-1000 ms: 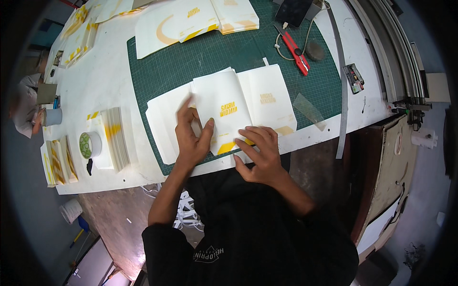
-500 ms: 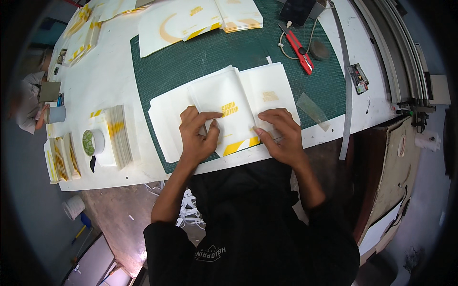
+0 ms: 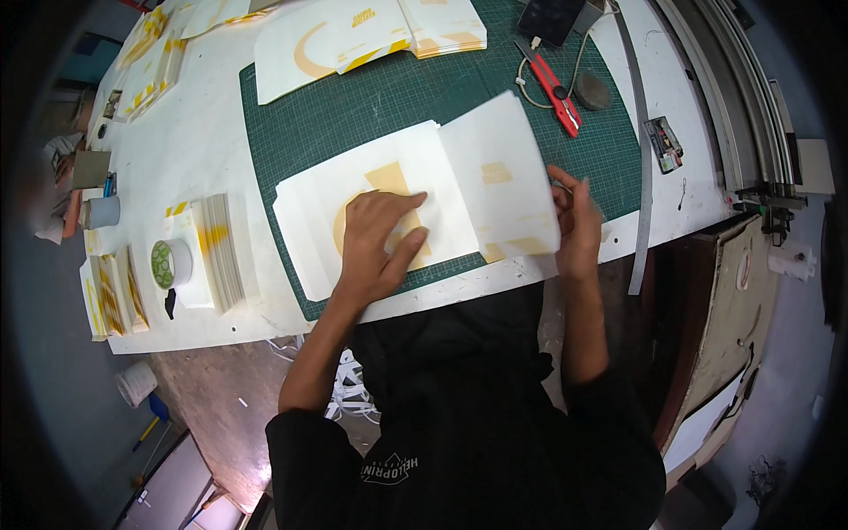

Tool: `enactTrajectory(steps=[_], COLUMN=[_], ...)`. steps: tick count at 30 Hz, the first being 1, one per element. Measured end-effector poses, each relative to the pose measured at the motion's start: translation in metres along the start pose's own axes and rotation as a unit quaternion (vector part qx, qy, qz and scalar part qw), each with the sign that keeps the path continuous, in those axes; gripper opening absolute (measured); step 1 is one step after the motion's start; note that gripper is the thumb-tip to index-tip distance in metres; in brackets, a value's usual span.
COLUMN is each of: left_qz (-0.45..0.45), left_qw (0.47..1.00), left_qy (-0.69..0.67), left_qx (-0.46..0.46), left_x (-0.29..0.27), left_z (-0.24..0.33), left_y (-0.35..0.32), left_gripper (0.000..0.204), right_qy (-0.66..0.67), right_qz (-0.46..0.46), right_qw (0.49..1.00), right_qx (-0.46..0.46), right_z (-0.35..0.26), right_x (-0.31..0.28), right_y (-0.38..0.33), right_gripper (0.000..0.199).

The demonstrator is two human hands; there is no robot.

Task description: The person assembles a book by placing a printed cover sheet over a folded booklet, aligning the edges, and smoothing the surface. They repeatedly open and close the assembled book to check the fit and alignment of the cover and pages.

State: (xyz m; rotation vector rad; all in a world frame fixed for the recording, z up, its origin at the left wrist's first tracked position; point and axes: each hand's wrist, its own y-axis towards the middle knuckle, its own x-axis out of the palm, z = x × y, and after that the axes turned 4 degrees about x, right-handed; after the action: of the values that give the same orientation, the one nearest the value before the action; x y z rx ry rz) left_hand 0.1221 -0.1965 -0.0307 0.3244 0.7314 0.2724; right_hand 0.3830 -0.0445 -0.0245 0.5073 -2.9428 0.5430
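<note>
A stack of white printed sheets [image 3: 309, 190] lies spread on the green cutting mat [image 3: 371, 97], with a crease running down its right part. My left hand [image 3: 380, 238] rests on the left part, over a pale orange printed shape, thumb and forefinger apart. To the right of the crease, a translucent white flap of sheets [image 3: 481, 199] is folded out and slightly raised, its yellow print showing through faintly. My right hand [image 3: 576, 221] is at that flap's right edge, fingers bent around it and a little blurred; the fingertips are partly hidden.
A red box cutter [image 3: 556, 93] and a round dark object [image 3: 593, 90] lie at the mat's upper right, near a steel ruler [image 3: 643, 159]. More printed sheets [image 3: 309, 53] lie at the back. On the left are bundled booklets [image 3: 216, 252] and a tape roll [image 3: 172, 263].
The flap with bold yellow print has turned over to the right, uncovering the pale orange shape. My right hand moved right with it; my left hand shifted slightly right onto the uncovered sheet.
</note>
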Motion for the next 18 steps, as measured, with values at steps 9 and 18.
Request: enactTrajectory(steps=[9,18], left_qz=[-0.031,-0.1], left_qw=[0.992,0.98], left_qy=[0.122,0.164], left_qx=[0.023,0.059], left_x=[0.011,0.005], left_z=[0.013,0.008], left_y=[0.006,0.081], left_gripper=[0.021,0.027], right_qy=[-0.359,-0.517], right_qz=[0.045,-0.142], right_qw=[0.926,0.749], right_qx=[-0.112,-0.389], right_z=[-0.016,-0.02], right_x=[-0.017,-0.038], right_y=[-0.002,-0.036], right_gripper=[0.035,0.033])
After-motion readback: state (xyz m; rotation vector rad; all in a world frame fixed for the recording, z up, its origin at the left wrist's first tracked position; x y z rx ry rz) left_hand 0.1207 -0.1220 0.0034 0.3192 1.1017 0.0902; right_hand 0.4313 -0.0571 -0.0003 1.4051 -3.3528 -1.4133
